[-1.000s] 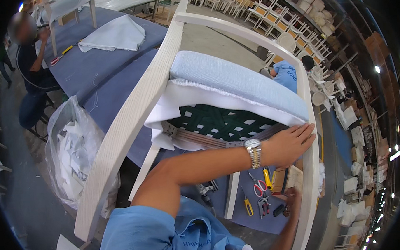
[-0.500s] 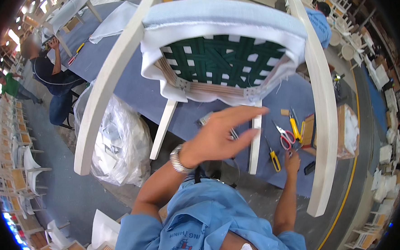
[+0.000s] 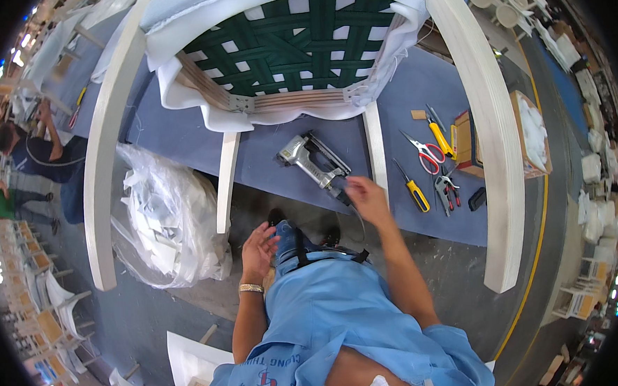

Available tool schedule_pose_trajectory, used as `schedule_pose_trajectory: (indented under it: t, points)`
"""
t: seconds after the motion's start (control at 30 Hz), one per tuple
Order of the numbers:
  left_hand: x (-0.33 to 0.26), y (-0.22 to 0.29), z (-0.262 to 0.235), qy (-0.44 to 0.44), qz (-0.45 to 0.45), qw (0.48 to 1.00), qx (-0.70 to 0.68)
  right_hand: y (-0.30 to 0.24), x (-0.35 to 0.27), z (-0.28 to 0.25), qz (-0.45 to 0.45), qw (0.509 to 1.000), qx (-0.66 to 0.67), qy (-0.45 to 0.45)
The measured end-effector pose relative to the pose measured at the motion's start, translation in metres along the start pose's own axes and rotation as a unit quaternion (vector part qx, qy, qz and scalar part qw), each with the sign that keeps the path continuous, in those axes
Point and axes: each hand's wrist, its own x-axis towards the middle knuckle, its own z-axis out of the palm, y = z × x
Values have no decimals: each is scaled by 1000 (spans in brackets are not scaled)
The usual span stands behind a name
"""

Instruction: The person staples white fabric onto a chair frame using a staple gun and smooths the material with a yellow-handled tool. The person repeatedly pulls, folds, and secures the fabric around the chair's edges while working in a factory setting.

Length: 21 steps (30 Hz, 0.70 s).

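A pale wooden chair frame (image 3: 491, 134) lies upturned on a blue-grey table (image 3: 180, 133). Its seat underside shows green webbing (image 3: 301, 43) edged with white foam and fabric. A silver staple gun (image 3: 311, 161) lies on the table between the chair's legs. My right hand (image 3: 366, 198) reaches to the gun's handle end, fingers wrapped on it. My left hand (image 3: 257, 251), with a watch on the wrist, hangs open beside my thigh and holds nothing.
Red-handled scissors (image 3: 427, 152), a yellow screwdriver (image 3: 413, 189), a yellow cutter (image 3: 439, 134) and pliers (image 3: 448, 189) lie to the right of the gun. A cardboard box (image 3: 470, 142) stands beyond them. A clear bag of white scraps (image 3: 164, 221) sits at the left. Two people (image 3: 34, 151) work far left.
My left hand came off the chair and dropped to my thigh. My right hand moved from the hand tools over to the staple gun's handle.
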Motion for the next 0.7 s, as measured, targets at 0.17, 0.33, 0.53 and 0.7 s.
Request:
schedule_pose_trajectory:
  t: [0.17,0.33,0.53,0.7]
  points:
    - [31,85,-3,-279,57,938,-199,6,42,104,-39,986,-160,-24]
    - [62,147,-45,-31,252,814,522,3,66,140,-4,946,-323,15]
    - [140,93,-136,-73,223,843,484,-10,60,113,64,977,-202,-4]
    - [154,57,-138,5,198,775,600,-29,-19,39,133,982,-64,114]
